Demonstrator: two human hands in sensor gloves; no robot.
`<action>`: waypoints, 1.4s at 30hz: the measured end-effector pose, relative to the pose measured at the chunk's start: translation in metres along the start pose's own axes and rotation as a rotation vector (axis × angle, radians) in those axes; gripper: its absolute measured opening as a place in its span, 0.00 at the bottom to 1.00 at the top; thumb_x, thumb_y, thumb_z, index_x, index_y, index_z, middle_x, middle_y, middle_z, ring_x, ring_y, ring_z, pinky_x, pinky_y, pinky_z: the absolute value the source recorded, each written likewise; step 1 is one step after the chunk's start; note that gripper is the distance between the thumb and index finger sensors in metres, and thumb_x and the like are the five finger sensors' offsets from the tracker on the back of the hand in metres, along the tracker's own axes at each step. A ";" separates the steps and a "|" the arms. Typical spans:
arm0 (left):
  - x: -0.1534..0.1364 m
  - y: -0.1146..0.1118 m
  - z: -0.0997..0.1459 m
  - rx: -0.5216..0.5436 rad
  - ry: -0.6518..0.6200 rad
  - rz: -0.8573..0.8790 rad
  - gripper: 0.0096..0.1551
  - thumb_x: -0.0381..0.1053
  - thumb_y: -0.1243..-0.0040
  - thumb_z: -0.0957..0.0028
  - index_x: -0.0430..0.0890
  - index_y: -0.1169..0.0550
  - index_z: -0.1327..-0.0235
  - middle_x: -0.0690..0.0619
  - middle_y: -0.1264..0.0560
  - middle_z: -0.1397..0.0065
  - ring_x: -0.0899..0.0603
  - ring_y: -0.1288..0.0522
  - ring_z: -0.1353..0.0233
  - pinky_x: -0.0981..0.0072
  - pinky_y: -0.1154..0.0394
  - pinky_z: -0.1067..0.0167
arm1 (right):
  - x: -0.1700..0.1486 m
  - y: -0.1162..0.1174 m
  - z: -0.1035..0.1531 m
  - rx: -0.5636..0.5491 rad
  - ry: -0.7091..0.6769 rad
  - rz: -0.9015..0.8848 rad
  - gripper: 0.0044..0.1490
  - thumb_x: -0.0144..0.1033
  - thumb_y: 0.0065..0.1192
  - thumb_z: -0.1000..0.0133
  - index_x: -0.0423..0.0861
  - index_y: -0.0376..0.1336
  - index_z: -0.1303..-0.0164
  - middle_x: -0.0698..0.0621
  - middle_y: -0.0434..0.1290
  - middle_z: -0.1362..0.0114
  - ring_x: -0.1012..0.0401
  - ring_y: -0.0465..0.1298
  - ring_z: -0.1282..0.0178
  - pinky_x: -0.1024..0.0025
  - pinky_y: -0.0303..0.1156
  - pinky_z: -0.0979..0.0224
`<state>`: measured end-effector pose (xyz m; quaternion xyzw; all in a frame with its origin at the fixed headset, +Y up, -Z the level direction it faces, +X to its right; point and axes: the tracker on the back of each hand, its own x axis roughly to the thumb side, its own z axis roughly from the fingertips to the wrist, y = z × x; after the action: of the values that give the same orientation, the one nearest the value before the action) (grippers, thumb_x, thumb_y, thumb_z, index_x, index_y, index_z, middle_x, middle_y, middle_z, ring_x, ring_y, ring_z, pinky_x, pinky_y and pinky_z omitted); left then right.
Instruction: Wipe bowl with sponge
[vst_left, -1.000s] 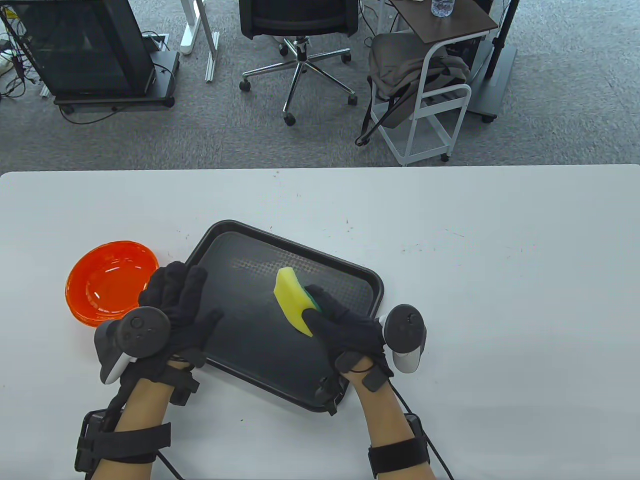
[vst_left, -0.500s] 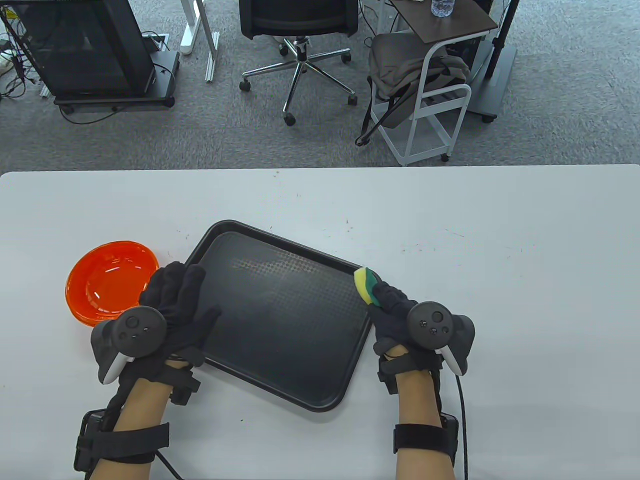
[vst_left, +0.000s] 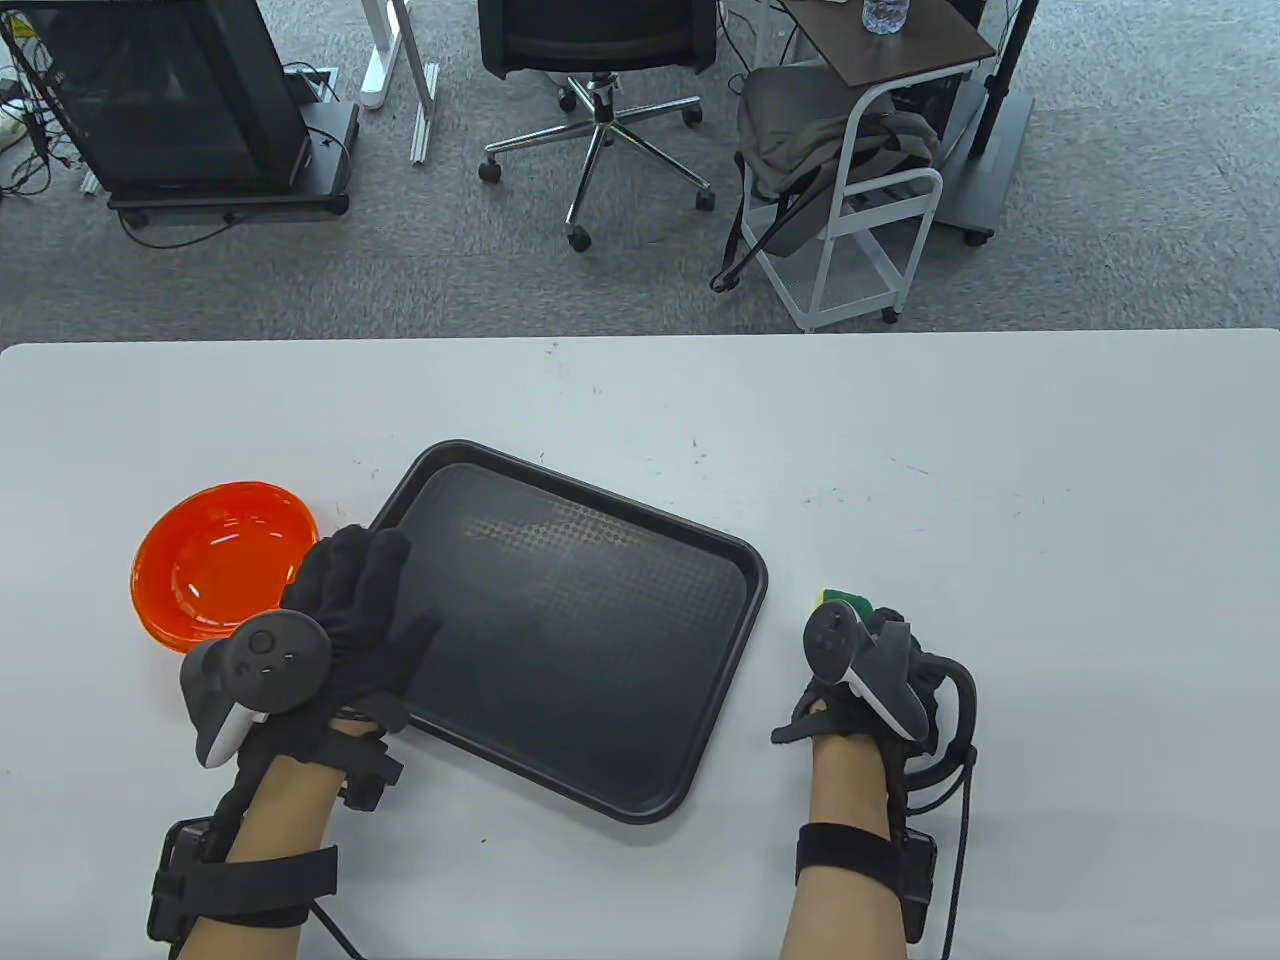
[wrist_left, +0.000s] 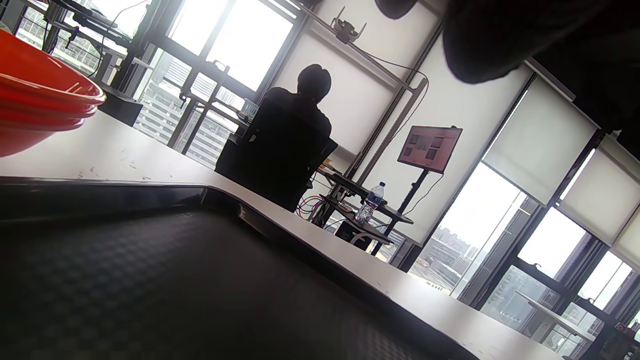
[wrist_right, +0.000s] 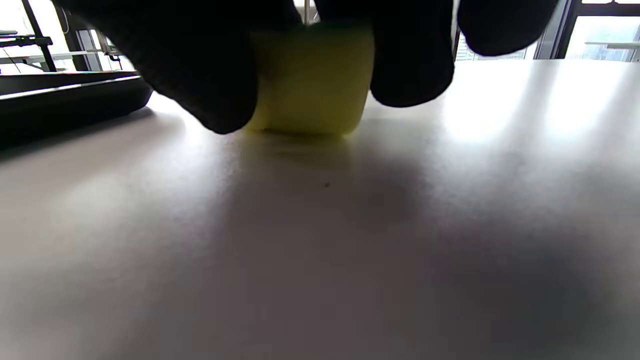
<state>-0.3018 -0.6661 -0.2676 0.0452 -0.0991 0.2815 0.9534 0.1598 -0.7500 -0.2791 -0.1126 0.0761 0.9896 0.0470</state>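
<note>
Yellow sponge (wrist_right: 310, 80) gripped in my right hand (vst_left: 868, 672), pressed down on the white desk (vst_left: 1000, 480) just right of the black tray (vst_left: 560, 640).
My right fingers (wrist_right: 410, 60) are clamped around the sponge; my left hand (vst_left: 335, 630) rests with fingers spread flat on the tray's left edge, the orange bowl (vst_left: 215, 565) just beside it on the left.

Both hands wear black fabric gloves: the left hand (vst_left: 345, 610) near the tray (vst_left: 690, 790), the right hand (vst_left: 870, 690) on the tray's far side. Each carries a dark grey tracker with round buttons and a white handle. Bare forearms show skin, crossed by black straps; black cables trail from each wrist
</note>
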 end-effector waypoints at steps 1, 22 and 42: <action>0.000 0.000 0.000 0.001 0.000 0.000 0.46 0.66 0.38 0.44 0.62 0.47 0.18 0.49 0.56 0.16 0.31 0.61 0.15 0.27 0.59 0.28 | 0.000 -0.001 0.000 0.016 0.010 -0.007 0.36 0.48 0.74 0.44 0.44 0.61 0.32 0.31 0.58 0.22 0.39 0.68 0.33 0.33 0.60 0.33; 0.001 -0.002 0.000 -0.014 0.003 0.024 0.46 0.66 0.38 0.44 0.62 0.47 0.18 0.49 0.58 0.16 0.30 0.62 0.15 0.27 0.59 0.28 | 0.051 -0.047 0.031 -0.218 -0.145 -0.046 0.38 0.55 0.63 0.39 0.43 0.58 0.29 0.29 0.54 0.21 0.35 0.61 0.30 0.31 0.55 0.32; 0.002 -0.005 -0.002 -0.020 0.006 -0.013 0.46 0.65 0.37 0.44 0.62 0.47 0.18 0.50 0.58 0.16 0.31 0.62 0.15 0.27 0.59 0.28 | 0.136 -0.061 0.075 -0.296 -0.621 -0.116 0.42 0.60 0.59 0.38 0.46 0.51 0.24 0.33 0.43 0.15 0.30 0.39 0.19 0.23 0.28 0.34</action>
<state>-0.2966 -0.6692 -0.2696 0.0356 -0.0986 0.2747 0.9558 0.0183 -0.6676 -0.2468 0.1840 -0.0928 0.9727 0.1070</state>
